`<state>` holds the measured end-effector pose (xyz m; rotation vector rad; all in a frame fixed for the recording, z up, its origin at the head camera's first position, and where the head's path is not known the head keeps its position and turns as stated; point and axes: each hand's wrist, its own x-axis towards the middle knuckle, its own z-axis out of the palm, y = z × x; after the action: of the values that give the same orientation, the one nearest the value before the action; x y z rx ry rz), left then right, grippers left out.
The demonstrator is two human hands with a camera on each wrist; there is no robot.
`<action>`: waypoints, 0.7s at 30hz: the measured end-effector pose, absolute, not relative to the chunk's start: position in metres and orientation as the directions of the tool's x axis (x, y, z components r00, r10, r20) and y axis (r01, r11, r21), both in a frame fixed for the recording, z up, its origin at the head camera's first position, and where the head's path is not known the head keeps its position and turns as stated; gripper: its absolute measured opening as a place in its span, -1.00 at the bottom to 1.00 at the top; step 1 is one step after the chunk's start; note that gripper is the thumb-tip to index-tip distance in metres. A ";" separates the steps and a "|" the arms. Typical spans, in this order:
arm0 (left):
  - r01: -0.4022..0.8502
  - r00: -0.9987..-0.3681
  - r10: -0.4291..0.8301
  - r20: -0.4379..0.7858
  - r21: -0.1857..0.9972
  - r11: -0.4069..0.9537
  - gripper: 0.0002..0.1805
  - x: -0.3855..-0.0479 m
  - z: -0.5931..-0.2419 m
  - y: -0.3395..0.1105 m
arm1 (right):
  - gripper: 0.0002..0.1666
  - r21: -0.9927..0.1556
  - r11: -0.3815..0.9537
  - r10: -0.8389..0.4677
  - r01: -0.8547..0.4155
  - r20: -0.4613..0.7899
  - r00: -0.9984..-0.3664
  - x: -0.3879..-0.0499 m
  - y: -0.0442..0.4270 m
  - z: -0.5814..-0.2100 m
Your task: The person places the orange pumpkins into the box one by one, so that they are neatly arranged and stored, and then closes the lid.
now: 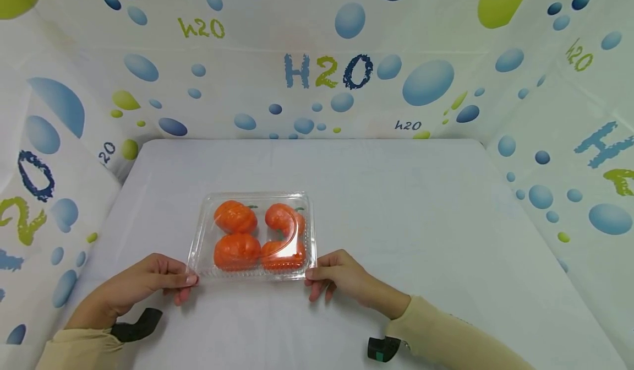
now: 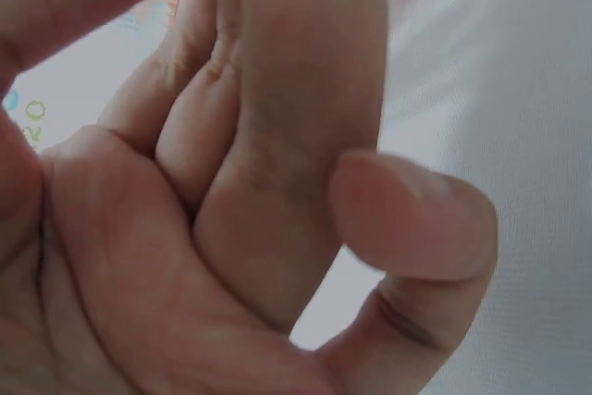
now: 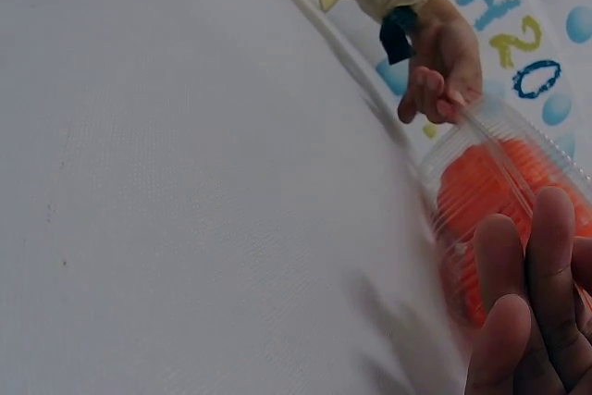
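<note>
A clear plastic clamshell box with a lid holds several orange, ribbed, pumpkin-like pieces, some with small green stems. At its near left corner, my left hand pinches the rim between thumb and fingers. My right hand grips the near right corner, thumb on top and other fingers below the edge. In the left wrist view the palm and bent fingers fill most of the picture and hide the box's corner. From the right wrist, the fingertips appear beside the box's ridged side.
A white cloth-covered table lies under the box, stretching far to the right. Printed curtains with blue and green drops and lettering stand behind and at both sides. Black wrist devices sit below both wrists.
</note>
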<state>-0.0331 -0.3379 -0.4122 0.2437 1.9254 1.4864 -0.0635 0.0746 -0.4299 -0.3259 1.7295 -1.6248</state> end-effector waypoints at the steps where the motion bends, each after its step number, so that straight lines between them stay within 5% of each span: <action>1: -0.253 -0.752 0.522 -0.402 0.908 0.335 -0.67 -0.033 -0.411 -0.338 | -0.71 -0.942 0.170 -0.630 0.290 -0.330 -0.702 -0.064 0.075 -0.430; 21: -0.283 -0.726 0.511 -0.459 0.878 0.386 -0.66 -0.042 -0.399 -0.332 | -0.71 -0.946 0.204 -0.614 0.253 -0.325 -0.720 -0.066 0.078 -0.430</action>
<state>-0.0418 -0.3324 -0.3991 0.1959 1.9305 1.4138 -0.0662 0.0777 -0.4304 -0.3371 1.7912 -1.5984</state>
